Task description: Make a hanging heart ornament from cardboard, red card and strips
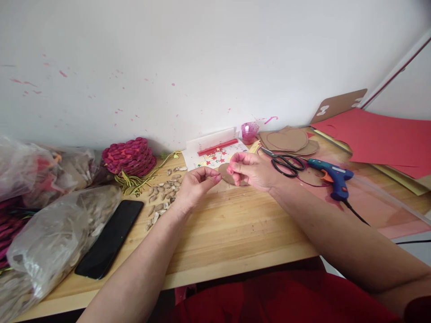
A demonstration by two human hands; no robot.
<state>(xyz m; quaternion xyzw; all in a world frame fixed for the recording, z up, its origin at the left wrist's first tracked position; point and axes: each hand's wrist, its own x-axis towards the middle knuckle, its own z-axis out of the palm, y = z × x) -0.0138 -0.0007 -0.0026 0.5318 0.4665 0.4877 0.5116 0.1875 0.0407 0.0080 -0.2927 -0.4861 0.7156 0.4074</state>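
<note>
My left hand [195, 185] pinches its fingertips together over the wooden table [235, 233], on something too small to make out, maybe a seed. My right hand [252, 170] is closed on a small round brown cardboard piece [225, 172], held just right of the left fingertips. Several pale seeds [164, 190] lie scattered on the table just left of my left hand.
A black phone [109, 237] and plastic bags of seeds [57, 242] lie at the left. A pink woven piece [129, 156] sits by the wall. Black scissors [286, 162], a blue glue gun [332, 176], cardboard cutouts [289, 140], red paper [380, 137], a star sticker sheet [215, 157] and a pink cup [249, 132] are nearby.
</note>
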